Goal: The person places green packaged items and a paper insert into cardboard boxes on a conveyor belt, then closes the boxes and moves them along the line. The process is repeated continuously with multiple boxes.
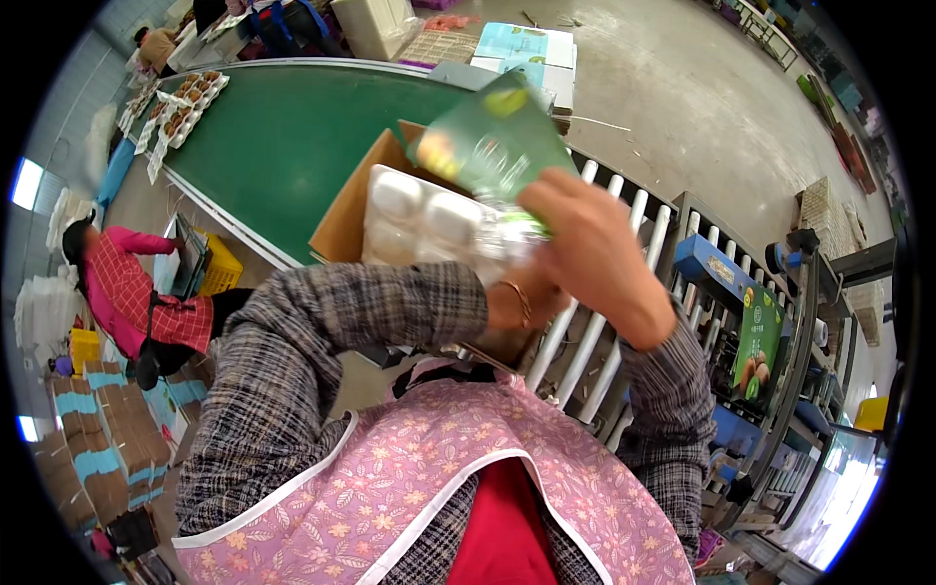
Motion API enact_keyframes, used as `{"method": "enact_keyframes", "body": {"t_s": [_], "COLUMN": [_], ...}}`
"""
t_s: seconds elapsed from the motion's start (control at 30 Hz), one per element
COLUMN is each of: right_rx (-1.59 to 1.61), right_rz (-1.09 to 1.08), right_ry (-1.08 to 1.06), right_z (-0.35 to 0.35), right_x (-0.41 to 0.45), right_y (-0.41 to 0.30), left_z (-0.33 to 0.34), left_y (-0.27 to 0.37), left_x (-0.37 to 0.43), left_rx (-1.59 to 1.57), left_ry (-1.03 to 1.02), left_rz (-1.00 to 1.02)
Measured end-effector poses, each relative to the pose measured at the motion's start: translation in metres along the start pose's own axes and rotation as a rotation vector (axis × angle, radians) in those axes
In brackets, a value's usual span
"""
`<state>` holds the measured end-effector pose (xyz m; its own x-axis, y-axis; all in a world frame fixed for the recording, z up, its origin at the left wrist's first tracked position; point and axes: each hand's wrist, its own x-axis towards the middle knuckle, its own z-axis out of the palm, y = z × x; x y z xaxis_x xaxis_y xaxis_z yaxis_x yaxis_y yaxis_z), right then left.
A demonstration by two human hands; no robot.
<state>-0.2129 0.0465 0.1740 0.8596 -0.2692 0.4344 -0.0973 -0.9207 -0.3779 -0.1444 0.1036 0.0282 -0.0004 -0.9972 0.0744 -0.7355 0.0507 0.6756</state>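
Observation:
A cardboard box [349, 201], brown inside, stands before me at the end of a green conveyor belt. A white moulded tray [395, 191] with rounded cups sits in it. My right hand [596, 245] grips the lower edge of a green printed panel [504, 139] with fruit pictures, raised and tilted over the box's far right side. Motion blurs it, so I cannot tell whether it is a box flap or a loose piece. Shiny clear plastic [504, 238] shows beside the fingers. My left hand [537, 292], with a bracelet at the wrist, reaches under the right one; its fingers are hidden.
The green belt [292, 161] carries trays of brown fruit [191, 102] at its far end. Metal rollers [585, 329] run to the right, past a blue machine part [706, 259] and another green printed panel [758, 344]. A co-worker [157, 285] stands at left.

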Motion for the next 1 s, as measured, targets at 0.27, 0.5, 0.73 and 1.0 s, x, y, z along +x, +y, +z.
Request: {"method": "enact_keyframes", "body": {"t_s": [0.27, 0.5, 0.73, 1.0], "right_rx": [0.663, 1.172, 0.624, 0.660], "right_rz": [0.786, 0.772, 0.711, 0.872], "right_ry": [-0.417, -0.126, 0.513, 0.628], "right_z": [0.061, 0.058, -0.010, 0.057], "right_x": [-0.026, -0.021, -0.068, -0.133], "right_y": [0.079, 0.067, 0.072, 0.056], "left_z": [-0.066, -0.072, -0.056, -0.057], "left_y": [-0.020, -0.011, -0.083, -0.078], "left_x": [-0.027, 0.000, -0.010, 0.009], "left_rx": [-0.143, -0.905, -0.510, -0.011], "left_ry": [-0.540, -0.057, -0.205, -0.680], "left_rz": [-0.179, -0.213, -0.573, -0.660]}}
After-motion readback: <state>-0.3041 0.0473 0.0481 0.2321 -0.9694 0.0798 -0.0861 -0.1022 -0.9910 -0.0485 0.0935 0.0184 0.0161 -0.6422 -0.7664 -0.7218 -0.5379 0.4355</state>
